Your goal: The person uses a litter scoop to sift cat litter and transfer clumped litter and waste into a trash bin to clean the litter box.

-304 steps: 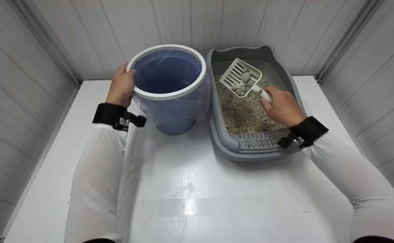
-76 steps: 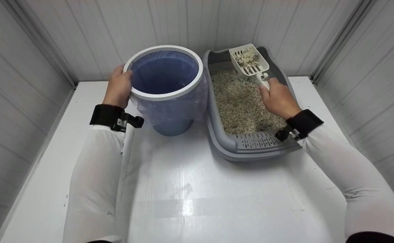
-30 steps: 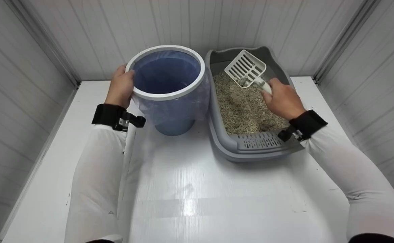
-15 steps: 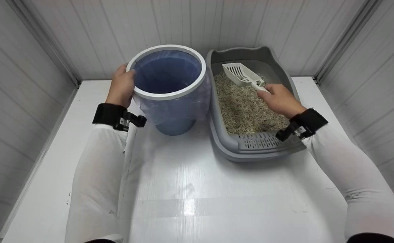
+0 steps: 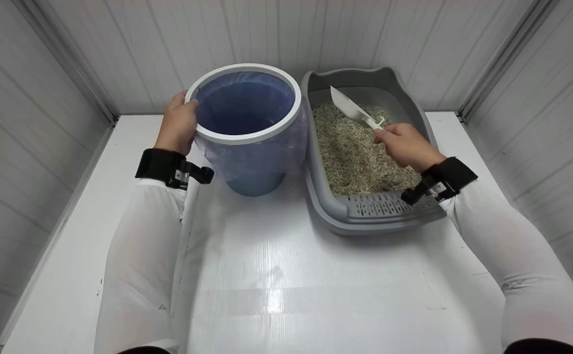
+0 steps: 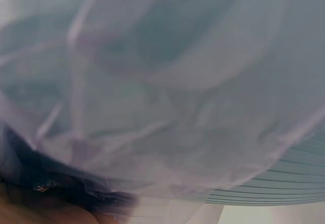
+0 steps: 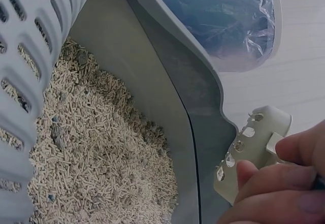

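My left hand [image 5: 178,125] grips the white rim of a round bin [image 5: 247,139] lined with a bluish plastic bag; the left wrist view is filled by that blurred liner [image 6: 162,82]. My right hand [image 5: 404,145] holds the handle of a white slotted scoop [image 5: 348,105] over the grey litter box [image 5: 316,191]. The scoop is turned edge-on, its blade slanting over the pale pellet litter [image 5: 350,152] at the far end. In the right wrist view my fingers [image 7: 284,188] pinch the scoop handle [image 7: 254,148] beside the box wall [image 7: 167,82] and litter [image 7: 101,148].
Bin and litter box stand side by side at the back of a white table [image 5: 276,275], with white panelled walls close behind and on both sides. The box has a slotted grey step [image 5: 380,204] at its near end. The bin liner [image 7: 228,16] hangs next to the box.
Over the last second my right hand rolled the scoop from slots facing up to edge-on and brought it lower over the litter. My left hand stayed on the bin rim.
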